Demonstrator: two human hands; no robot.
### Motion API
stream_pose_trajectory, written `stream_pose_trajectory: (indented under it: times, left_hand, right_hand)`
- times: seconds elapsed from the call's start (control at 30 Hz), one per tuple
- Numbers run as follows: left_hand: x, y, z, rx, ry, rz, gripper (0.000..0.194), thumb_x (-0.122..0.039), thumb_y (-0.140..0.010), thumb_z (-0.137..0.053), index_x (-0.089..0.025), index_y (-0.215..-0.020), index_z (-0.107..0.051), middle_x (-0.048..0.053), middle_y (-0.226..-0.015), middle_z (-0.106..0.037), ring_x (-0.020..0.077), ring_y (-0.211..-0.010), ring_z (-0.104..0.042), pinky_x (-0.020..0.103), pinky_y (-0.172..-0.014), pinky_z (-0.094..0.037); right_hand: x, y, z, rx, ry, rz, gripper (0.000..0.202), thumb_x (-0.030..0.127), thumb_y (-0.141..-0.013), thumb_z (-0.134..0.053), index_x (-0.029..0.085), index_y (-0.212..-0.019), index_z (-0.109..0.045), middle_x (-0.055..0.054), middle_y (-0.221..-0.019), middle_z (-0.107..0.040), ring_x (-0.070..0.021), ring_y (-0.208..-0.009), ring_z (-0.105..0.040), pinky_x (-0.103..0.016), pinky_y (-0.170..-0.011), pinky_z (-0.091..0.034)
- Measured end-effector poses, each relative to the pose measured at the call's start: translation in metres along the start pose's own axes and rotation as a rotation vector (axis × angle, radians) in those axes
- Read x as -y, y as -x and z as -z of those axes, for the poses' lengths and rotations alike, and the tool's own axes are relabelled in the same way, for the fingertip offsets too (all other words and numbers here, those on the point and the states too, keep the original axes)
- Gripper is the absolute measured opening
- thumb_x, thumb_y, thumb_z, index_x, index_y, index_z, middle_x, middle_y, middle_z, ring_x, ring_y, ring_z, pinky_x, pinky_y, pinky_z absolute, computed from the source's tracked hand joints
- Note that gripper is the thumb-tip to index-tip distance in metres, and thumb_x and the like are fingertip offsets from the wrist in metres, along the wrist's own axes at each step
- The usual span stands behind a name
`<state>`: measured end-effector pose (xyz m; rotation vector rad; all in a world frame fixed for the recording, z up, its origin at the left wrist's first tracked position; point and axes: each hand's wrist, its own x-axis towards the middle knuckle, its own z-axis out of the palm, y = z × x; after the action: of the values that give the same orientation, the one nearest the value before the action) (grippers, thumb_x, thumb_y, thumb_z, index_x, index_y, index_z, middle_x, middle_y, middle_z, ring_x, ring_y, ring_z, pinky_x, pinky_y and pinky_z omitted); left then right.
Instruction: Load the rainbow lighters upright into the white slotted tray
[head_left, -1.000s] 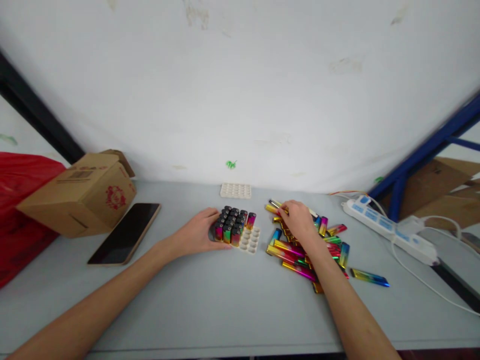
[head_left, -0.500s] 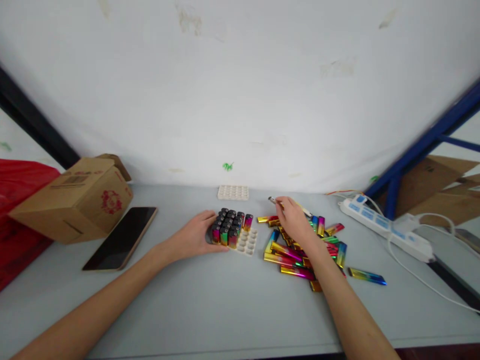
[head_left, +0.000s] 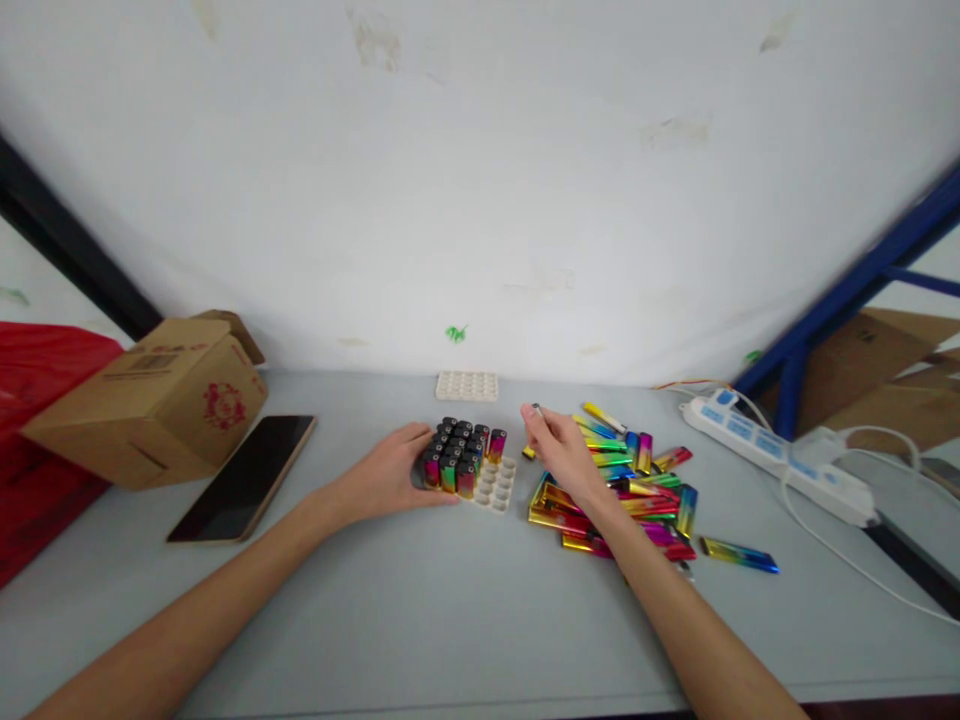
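Observation:
A white tray (head_left: 495, 488) with round hollows lies mid-table, and several shiny lighters (head_left: 465, 455) with black tops stand upright in its left part. My left hand (head_left: 394, 465) is wrapped round the left side of that cluster, thumb at the front and fingers behind; part of the grip is hidden. To the right of the tray, my right hand (head_left: 559, 445) is raised with its fingers pinched on a lighter (head_left: 536, 408), of which only the metal end shows. Beneath and beside this hand spreads a loose pile of metallic multicoloured lighters (head_left: 645, 505).
A second white tray (head_left: 467, 386) lies near the wall. On the left are a phone (head_left: 244, 478), a cardboard box (head_left: 150, 400) and a red bag (head_left: 45, 430). A white power strip (head_left: 776, 455) with cables lies right, beside a blue frame (head_left: 791, 385). One lighter (head_left: 740, 554) lies apart.
My right hand has moved left, from over the pile towards the tray, with the lighter in its fingers, which now points more upward. My left hand stays at the cluster.

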<state>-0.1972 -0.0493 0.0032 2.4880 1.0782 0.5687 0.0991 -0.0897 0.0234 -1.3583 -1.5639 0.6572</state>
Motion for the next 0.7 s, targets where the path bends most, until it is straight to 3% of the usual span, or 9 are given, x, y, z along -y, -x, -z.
stream_pose_trajectory:
  times: [0.17, 0.4, 0.7]
  left_hand:
    - [-0.0018, -0.0004, 0.0011, 0.001, -0.002, -0.009, 0.056, -0.067, -0.080, -0.095, -0.027, -0.118, -0.081, 0.010, -0.125, -0.083, 0.0373, -0.122, -0.078, 0.047, -0.109, -0.065]
    - [-0.0022, -0.0009, 0.0016, 0.002, -0.005, -0.019, 0.055, -0.063, -0.080, -0.096, -0.027, -0.119, -0.081, 0.011, -0.128, -0.083, 0.0378, -0.124, -0.078, 0.046, -0.110, -0.065]
    - [-0.0030, 0.0003, 0.0024, -0.001, 0.015, -0.010, 0.059, -0.064, -0.081, -0.096, -0.028, -0.124, -0.078, 0.009, -0.129, -0.083, 0.0372, -0.125, -0.078, 0.047, -0.112, -0.064]
  right_hand:
    - [0.0032, 0.0038, -0.0053, -0.046, 0.095, 0.003, 0.065, 0.074, -0.100, -0.053, 0.029, -0.059, -0.032, 0.005, -0.056, -0.033, -0.0137, -0.057, -0.036, -0.031, -0.059, -0.028]
    - [0.0016, 0.0059, -0.0073, -0.049, 0.217, 0.043, 0.045, 0.049, -0.097, -0.053, 0.028, -0.060, -0.038, 0.004, -0.055, -0.043, -0.0147, -0.057, -0.041, -0.032, -0.062, -0.027]
    - [0.0101, 0.0087, -0.0071, -0.066, 0.225, 0.084, 0.056, 0.060, -0.104, -0.053, 0.029, -0.063, -0.034, 0.005, -0.055, -0.039, -0.0153, -0.058, -0.035, -0.033, -0.062, -0.026]
